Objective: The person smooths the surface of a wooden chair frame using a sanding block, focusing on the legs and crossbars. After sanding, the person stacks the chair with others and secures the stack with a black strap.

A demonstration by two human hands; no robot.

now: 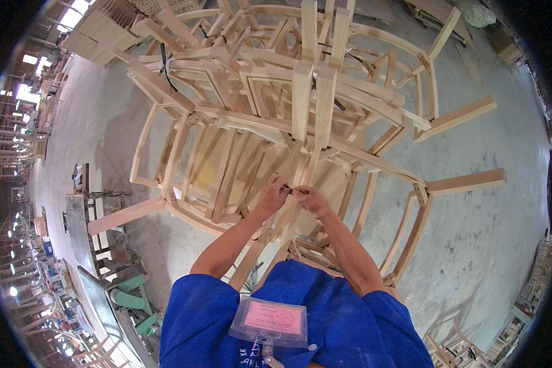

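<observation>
A stack of bare wooden chair frames (pixel 239 116) rises in front of me, with legs pointing out on several sides. At its near side, my left hand (pixel 276 194) and my right hand (pixel 310 200) are close together over a pair of pale wooden legs. The fingers of both are closed in a pinch. Between them runs a short, thin dark strip (pixel 289 189), gripped at either side; its ends are hidden by the fingers. Similar black ties (pixel 167 64) wrap the frames farther up the stack.
Chair legs jut out at the right (pixel 466 182) and at the left (pixel 126 216). A long metal-topped bench (pixel 104 300) with a green machine part (pixel 132 294) stands at the left. Stacked boards (pixel 101 37) lie at the far left on the grey concrete floor (pixel 472 245).
</observation>
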